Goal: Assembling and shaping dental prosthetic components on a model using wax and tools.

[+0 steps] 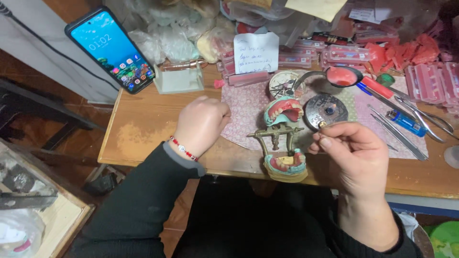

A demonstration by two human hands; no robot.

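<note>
We see the denture model on its brass articulator (pixel 283 138) at the worktop (pixel 143 129) edge. Our right hand (pixel 354 153) pinches something tiny beside it; our left hand (pixel 203 125) is fisted, empty (apparently). A nudge could topple the model off.

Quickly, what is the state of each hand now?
Left hand: closed in a fist, nothing visible in it.
Right hand: fingers pinch something small; cannot tell what.

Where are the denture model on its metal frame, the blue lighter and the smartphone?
denture model (pixel 283 138): head view, on the metal frame's crossbar.
blue lighter (pixel 404 122): head view, middle of its body.
smartphone (pixel 111 48): head view, middle of the lit screen.
</note>
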